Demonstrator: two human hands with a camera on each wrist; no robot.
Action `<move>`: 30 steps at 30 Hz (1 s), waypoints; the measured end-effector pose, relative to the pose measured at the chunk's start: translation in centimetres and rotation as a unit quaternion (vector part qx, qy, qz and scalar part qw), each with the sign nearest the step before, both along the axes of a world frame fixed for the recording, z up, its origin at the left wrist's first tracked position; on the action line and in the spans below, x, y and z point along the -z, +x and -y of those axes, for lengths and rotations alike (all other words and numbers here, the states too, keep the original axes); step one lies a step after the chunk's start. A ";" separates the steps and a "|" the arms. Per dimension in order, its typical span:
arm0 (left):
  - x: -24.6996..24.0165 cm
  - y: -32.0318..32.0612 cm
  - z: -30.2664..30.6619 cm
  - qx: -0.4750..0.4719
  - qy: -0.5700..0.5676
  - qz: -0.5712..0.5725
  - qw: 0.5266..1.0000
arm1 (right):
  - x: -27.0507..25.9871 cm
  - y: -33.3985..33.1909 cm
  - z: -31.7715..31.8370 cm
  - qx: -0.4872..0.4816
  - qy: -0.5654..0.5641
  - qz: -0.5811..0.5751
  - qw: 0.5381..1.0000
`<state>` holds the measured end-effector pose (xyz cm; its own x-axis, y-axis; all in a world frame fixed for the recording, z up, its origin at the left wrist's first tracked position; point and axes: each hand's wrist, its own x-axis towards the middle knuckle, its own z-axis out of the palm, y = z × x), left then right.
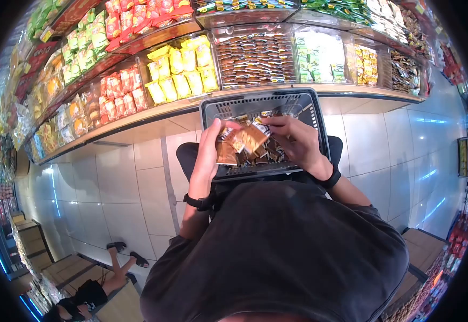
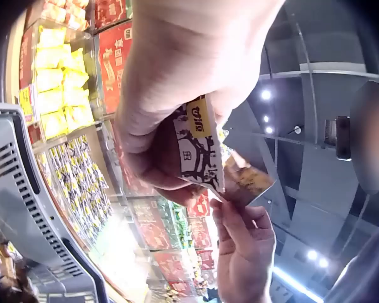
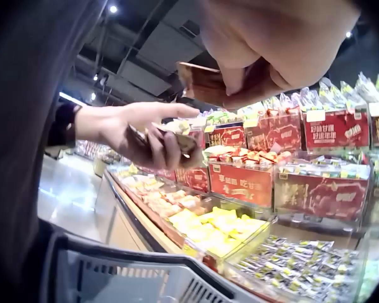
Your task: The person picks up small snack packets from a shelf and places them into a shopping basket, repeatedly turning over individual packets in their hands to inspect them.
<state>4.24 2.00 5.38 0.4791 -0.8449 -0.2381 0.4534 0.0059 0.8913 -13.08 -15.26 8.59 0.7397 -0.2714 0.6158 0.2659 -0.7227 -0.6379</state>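
Note:
In the head view a grey plastic shopping basket (image 1: 204,110) sits at the person's lap, with small brown snack packets (image 1: 263,155) piled inside. The left hand (image 1: 207,150) is above the basket's left side and grips brown packets; one shows a white printed end (image 2: 199,148) in the left wrist view. Over the right side, the right hand (image 1: 301,140) pinches a brown packet (image 3: 205,85) between thumb and fingers. The two hands are close together, and their packets overlap in the head view. Part of what the left hand holds is hidden by its fingers.
Ahead runs a low display shelf with bins of yellow packets (image 1: 183,70), brown packets (image 1: 255,56) and red packets (image 1: 121,91). Pale floor tiles (image 1: 116,177) lie below. Another person's legs (image 1: 121,271) show at lower left, beside wooden boxes (image 1: 67,271).

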 end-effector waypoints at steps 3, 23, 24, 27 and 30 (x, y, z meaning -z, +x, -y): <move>-0.5 -1.6 0.2 0.001 0.005 -0.009 1.000 | -0.6 0.2 0.5 -0.037 -0.097 0.002 0.995; -0.8 -2.5 0.8 0.049 0.021 0.137 0.989 | -0.1 1.3 1.6 -0.042 0.519 -0.213 0.827; -0.5 -2.5 0.8 0.062 0.015 0.128 0.990 | -0.3 1.4 1.5 -0.031 0.518 -0.209 0.829; 0.5 -2.3 0.8 0.075 0.044 0.152 0.985 | 0.0 1.6 2.0 -0.035 0.496 -0.247 0.832; 1.0 -2.5 1.3 0.040 -0.009 0.207 0.977 | -0.6 2.0 2.4 -0.073 0.463 -0.259 0.845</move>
